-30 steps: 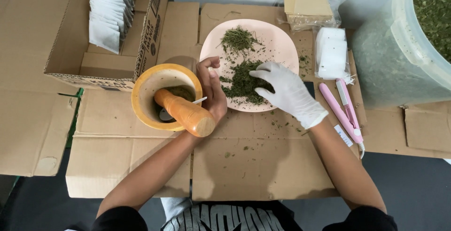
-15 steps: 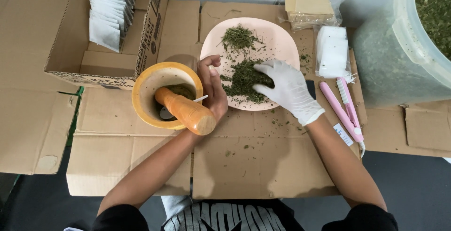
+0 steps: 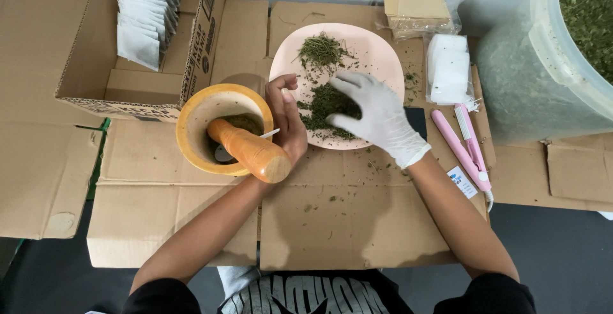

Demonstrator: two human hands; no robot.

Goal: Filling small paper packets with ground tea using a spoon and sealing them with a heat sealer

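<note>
The dried green herb (image 3: 327, 104) lay in a loose heap on the near part of the pale pink plate (image 3: 377, 55), with a smaller tuft of it further up the plate; your gloved right hand (image 3: 377, 116) rested on that heap, fingers spread and curled down over it, not closed on anything you could call a firm hold; half a second earlier those fingers had sat a touch lower and flatter on the heap, so the change was slight, a gathering motion more than a lift; your bare left hand (image 3: 285, 122) stayed where it had been, between the plate and the wooden mortar (image 3: 195, 119), its fingers loosely bent, and whether it held the thin white stick (image 3: 269, 134) beside it, I could not tell; the pestle (image 3: 249, 150) leaned in the mortar untouched, as before, with a little herb at the bottom; judged from that, the herb had not yet left the plate; the pink tool (image 3: 461, 148) and white packets (image 3: 450, 68) lay apart to your right.
</note>
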